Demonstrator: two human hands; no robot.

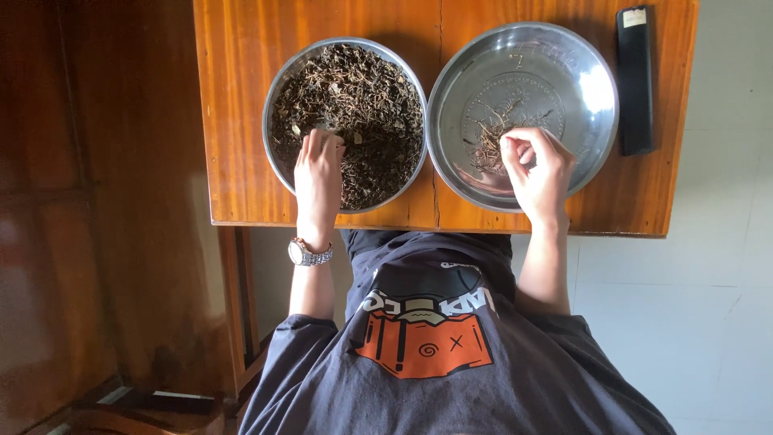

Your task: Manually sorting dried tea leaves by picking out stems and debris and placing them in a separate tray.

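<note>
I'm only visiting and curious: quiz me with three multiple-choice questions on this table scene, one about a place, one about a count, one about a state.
1. Where does the flat black rectangular object lie?
A. Between the bowls
B. On the brown wooden table, right of both bowls
C. Inside a bowl

2. How many round metal bowls are on the table?
A. One
B. Two
C. Three

3. In what state is the shiny metal bowl under the right hand?
A. Heaped full
B. Nearly empty
C. Covered by a lid

Answers:
1 B, it lies by the table's right edge.
2 B, the metal bowl of dark dried leaves, where the left hand rests, and the shiny one.
3 B, bare metal shows around a few dry stems.
</note>
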